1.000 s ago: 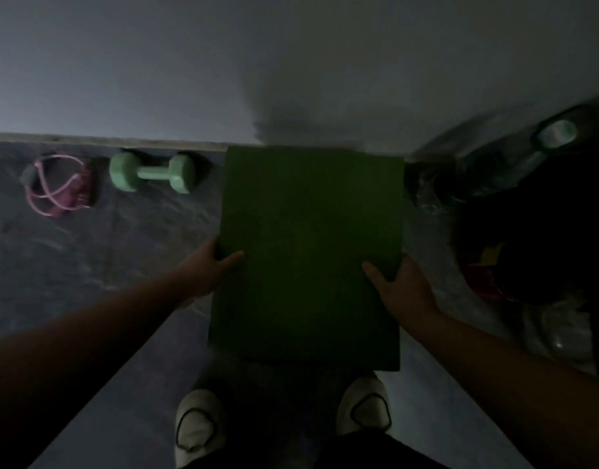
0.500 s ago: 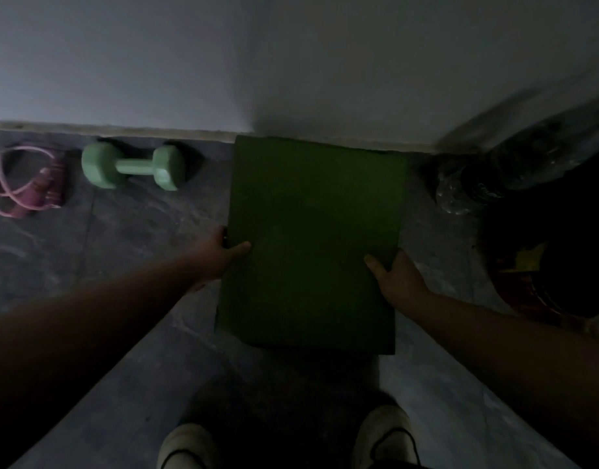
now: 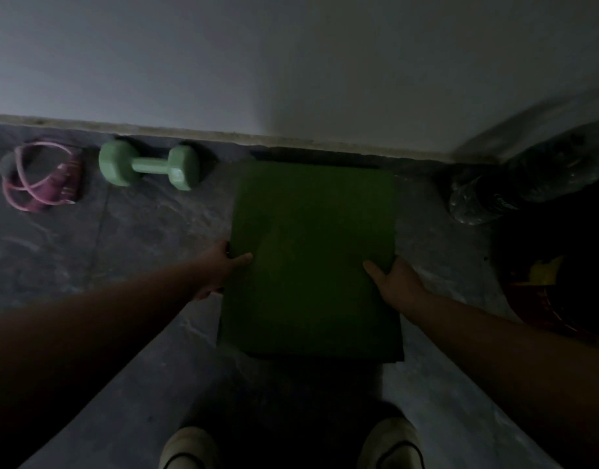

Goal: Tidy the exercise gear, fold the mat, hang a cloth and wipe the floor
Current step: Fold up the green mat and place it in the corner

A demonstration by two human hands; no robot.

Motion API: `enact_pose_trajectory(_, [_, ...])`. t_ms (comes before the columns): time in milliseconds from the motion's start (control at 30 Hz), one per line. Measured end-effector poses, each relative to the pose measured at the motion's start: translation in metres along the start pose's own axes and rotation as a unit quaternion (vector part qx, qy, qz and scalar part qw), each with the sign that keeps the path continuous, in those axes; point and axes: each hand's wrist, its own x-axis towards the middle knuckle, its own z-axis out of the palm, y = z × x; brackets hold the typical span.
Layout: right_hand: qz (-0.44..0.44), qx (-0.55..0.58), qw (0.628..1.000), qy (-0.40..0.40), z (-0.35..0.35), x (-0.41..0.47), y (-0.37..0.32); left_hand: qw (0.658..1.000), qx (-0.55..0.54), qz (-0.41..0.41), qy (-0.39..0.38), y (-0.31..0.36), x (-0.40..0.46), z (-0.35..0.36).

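Pretty dim shot, but the folded green mat is held flat over the grey floor, far edge close to the wall's skirting. The left hand grips its left edge and the right hand its right edge, thumbs on top. Left of the mat, a mint dumbbell and a pink resistance band lie near that skirting.

We've got the folded mat ahead of our shoes, the dumbbell to its left by the wall, the resistance band further left.
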Motion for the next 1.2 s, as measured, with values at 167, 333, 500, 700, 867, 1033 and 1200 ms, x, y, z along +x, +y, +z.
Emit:
enact_pose_trajectory(167, [0.004,-0.011,1.0,0.006,0.007,0.005,-0.001,0.999,0.033,-0.006,0.025,0.001,0.008,-0.002])
enact_pose_trajectory(333, [-0.028,-0.116,0.99,0.074,0.01,0.004,-0.008,0.963,0.221,0.057,0.146,0.005,0.001,0.003])
enact_pose_trajectory(500, [-0.201,-0.307,0.927,0.074,-0.017,0.01,-0.042,0.817,0.474,0.248,0.214,0.034,-0.003,-0.009])
enact_pose_trajectory(700, [-0.277,-0.461,0.843,-0.026,-0.028,0.036,-0.076,0.701,0.646,0.272,0.133,0.078,0.022,-0.007])
enact_pose_trajectory(867, [-0.225,-0.471,0.846,-0.109,-0.022,0.06,-0.089,0.709,0.674,0.2,0.064,0.098,0.041,-0.002])
enact_pose_trajectory(1033, [-0.214,-0.465,0.85,-0.123,-0.023,0.065,-0.091,0.726,0.663,0.179,0.037,0.107,0.042,-0.005])
enact_pose_trajectory(1200, [-0.232,-0.452,0.857,-0.093,-0.019,0.053,-0.081,0.699,0.677,0.22,0.065,0.094,0.032,-0.005])
